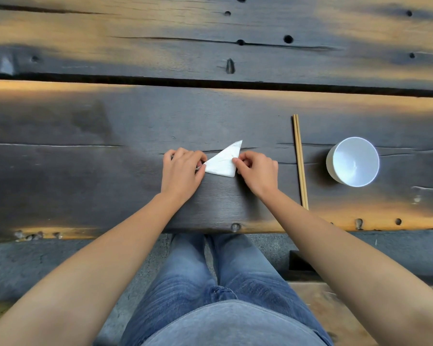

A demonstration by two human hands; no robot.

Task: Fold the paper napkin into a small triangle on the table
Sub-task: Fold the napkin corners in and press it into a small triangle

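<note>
A white paper napkin [223, 162], folded triangular, is being pinched at opposite edges by the left hand [181, 171] and right hand [256, 171]; no writing is being shown.

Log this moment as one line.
napkin: triangle, flat on table | left hand: on left corner | right hand: on right edge

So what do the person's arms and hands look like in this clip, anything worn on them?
Both arms are bare from the frame edge to the wrist: no sleeves show. The left hand and right hand carry no gloves, and no rings, watch or bracelets are visible. Nails look short and unpainted.
</note>
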